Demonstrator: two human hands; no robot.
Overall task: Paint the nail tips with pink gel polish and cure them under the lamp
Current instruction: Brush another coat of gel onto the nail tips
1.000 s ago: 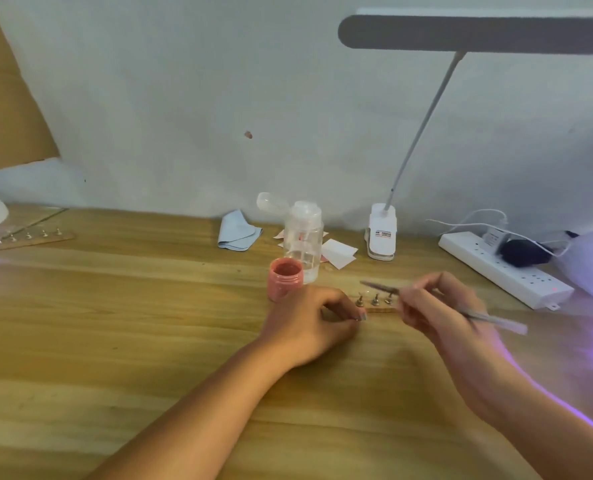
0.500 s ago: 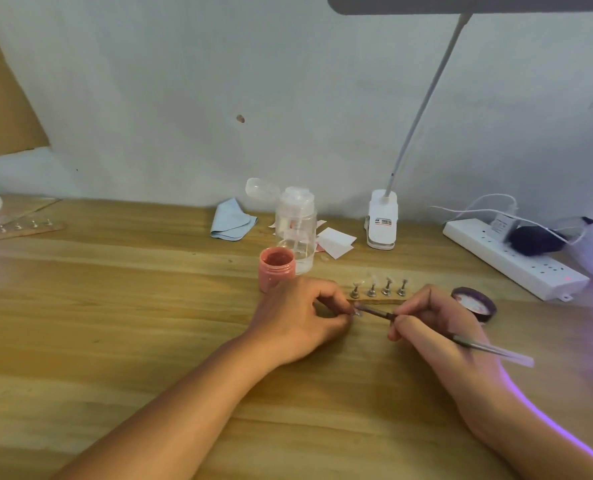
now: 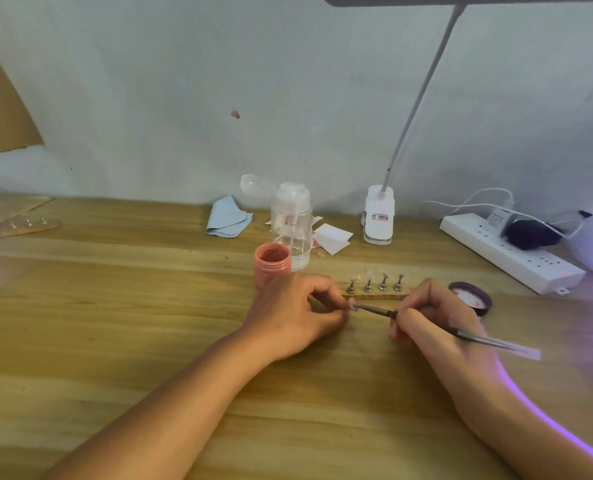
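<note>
Open table (image 3: 115, 323) left; right hand (image 3: 437, 327) pinches brush (image 3: 374, 310), crosswise, bristles pointing left at tip (image 3: 352, 307) pinched by left hand (image 3: 296, 313)

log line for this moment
left hand: pinches small nail tip | right hand: thin grey brush on it | round pink jar: open

Your view is softly, evenly lit and rather dull, with only faint shadows on the desk (image 3: 115, 323). Violet glow spills in at its right edge and, weaker, its left edge. The picture stretches toward its corners; fine detail looks slightly soft.
</note>
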